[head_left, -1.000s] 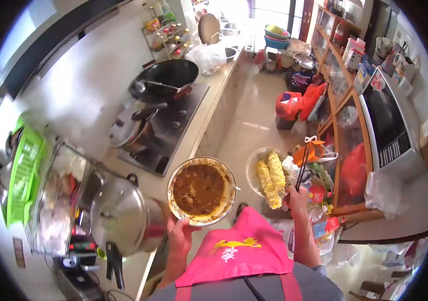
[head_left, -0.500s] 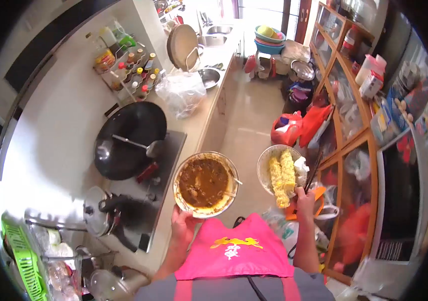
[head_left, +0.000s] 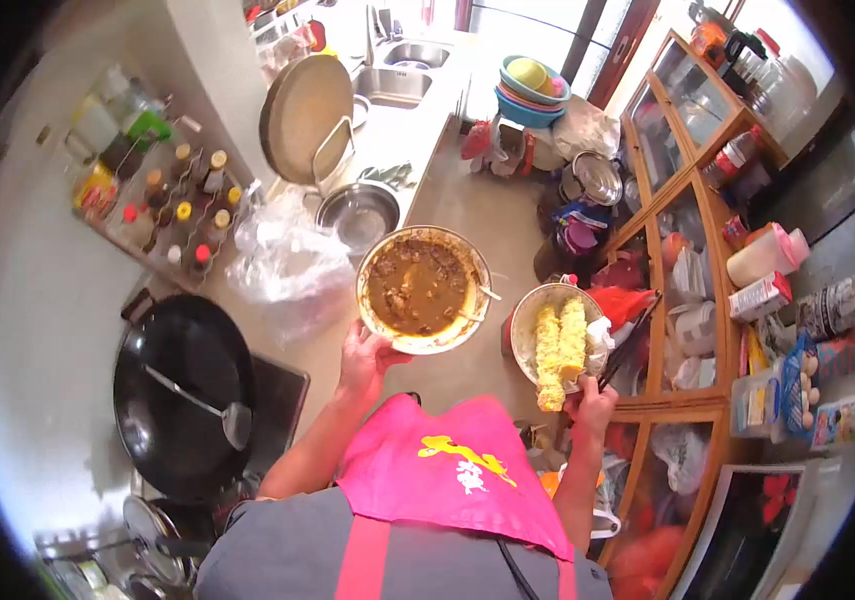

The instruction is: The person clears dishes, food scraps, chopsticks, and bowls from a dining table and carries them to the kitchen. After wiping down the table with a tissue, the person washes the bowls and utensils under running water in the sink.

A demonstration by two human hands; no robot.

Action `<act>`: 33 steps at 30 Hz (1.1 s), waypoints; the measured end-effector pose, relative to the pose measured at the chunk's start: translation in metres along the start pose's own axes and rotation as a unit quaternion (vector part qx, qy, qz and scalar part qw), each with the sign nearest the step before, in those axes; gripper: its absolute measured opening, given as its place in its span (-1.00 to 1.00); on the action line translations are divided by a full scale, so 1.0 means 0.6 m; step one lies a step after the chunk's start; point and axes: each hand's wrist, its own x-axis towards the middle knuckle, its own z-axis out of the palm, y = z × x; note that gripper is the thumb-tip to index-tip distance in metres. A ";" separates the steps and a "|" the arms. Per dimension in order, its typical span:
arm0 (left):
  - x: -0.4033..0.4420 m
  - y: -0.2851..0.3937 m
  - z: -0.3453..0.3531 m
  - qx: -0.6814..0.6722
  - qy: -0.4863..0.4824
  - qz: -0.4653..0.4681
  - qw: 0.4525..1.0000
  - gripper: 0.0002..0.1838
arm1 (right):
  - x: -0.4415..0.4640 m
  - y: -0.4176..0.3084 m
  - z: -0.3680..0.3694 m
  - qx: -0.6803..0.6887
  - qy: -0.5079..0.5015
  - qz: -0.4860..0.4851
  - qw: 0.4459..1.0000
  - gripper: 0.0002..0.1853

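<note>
My left hand [head_left: 365, 360] grips the near left rim of a bowl [head_left: 429, 346] of brown stew with chunks in it. A pale utensil handle [head_left: 488, 293] sticks out over the bowl's right side. On the right, my right hand [head_left: 592, 398] is closed on the near edge of a second bowl [head_left: 524, 340]. Yellow corn cobs [head_left: 559, 345] lie in it, with some white crumpled material beside them. Dark chopsticks [head_left: 612, 360] appear to be held in the same hand. Both bowls are held up in front of the pink apron [head_left: 457, 465].
To the left, a black wok [head_left: 182, 370] with a ladle [head_left: 235, 425] sits on the stove. A plastic bag [head_left: 287, 260] and a metal bowl [head_left: 359, 215] lie on the counter before the sink [head_left: 394, 88]. Wooden glass-door cabinets [head_left: 692, 300] line the right side.
My view has shifted forward along the kitchen, bringing the sink and cabinets nearer. Both bowls stay in my hands, and the stove has slipped down and left in view.
</note>
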 end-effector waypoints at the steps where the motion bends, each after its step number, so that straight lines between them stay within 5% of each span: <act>1: 0.047 0.010 0.016 -0.001 -0.009 -0.008 1.000 -0.51 | 0.031 -0.007 0.018 0.014 0.009 0.002 1.000 -0.80; 7: 0.283 -0.022 0.118 -0.018 0.020 0.013 1.000 -0.49 | 0.264 -0.047 0.092 0.062 0.008 -0.001 0.998 -0.79; 17: 0.658 -0.031 0.142 -0.075 0.152 0.009 0.985 -0.47 | 0.678 -0.189 0.328 -0.039 -0.145 -0.057 0.987 -0.75; 27: 0.986 -0.060 0.077 -0.137 0.264 0.027 0.954 -0.42 | 0.892 -0.297 0.614 -0.049 -0.253 -0.010 0.966 -0.81; 33: 1.066 -0.077 0.054 -0.162 0.331 0.025 0.929 -0.47 | 0.979 -0.316 0.739 -0.078 -0.338 -0.009 0.938 -0.82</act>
